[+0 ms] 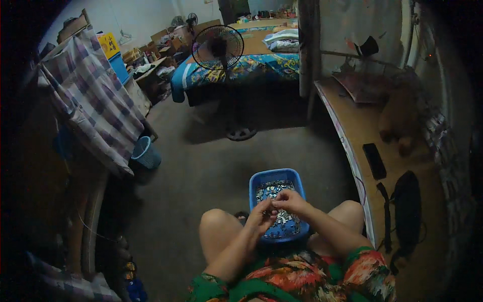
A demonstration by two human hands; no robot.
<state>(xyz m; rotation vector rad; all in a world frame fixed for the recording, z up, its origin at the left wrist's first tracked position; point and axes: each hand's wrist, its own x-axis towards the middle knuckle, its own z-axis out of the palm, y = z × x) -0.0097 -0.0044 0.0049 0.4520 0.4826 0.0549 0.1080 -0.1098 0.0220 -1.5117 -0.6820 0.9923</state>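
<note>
A: Which state do I observe in the hands?
B: Left hand (261,217) and right hand (293,202), fingers curled, meet above the blue tub (274,171); I cannot tell what they pinch.
A: And progress?
B: Many small metal pieces (272,188) lie loose inside the tub. I judge handling under way; finished and unfinished pieces look indistinguishable.
</note>
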